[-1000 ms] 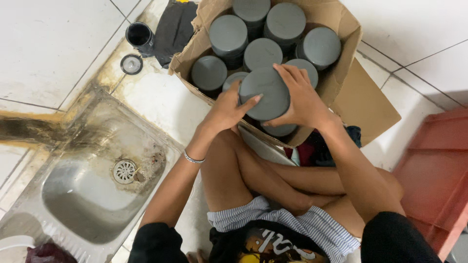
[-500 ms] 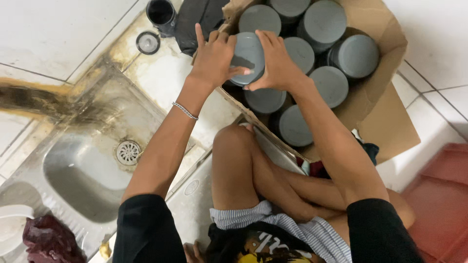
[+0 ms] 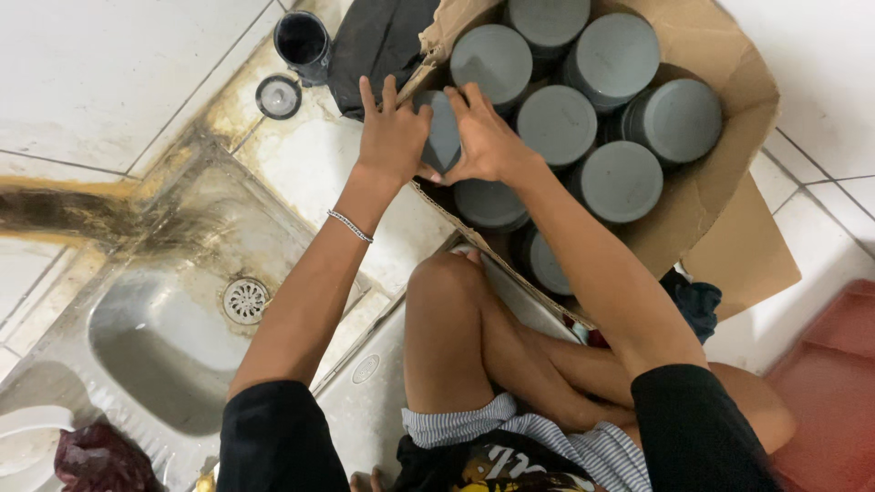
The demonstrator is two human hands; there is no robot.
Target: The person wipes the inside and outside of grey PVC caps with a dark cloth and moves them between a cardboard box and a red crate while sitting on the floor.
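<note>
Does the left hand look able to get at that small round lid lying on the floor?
Probably yes: the round lid lies uncovered on the tiles, just beside the left hand, though that hand now holds a grey container.

Both hands, left hand [image 3: 392, 137] and right hand [image 3: 488, 141], have carried the grey can [image 3: 444, 135] from the box's middle to its edge.

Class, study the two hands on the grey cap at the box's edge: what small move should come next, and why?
Probably carry the grey cap leftward past the cardboard box wall: the left hand and right hand grip it, tilted, right at the rim.
</note>
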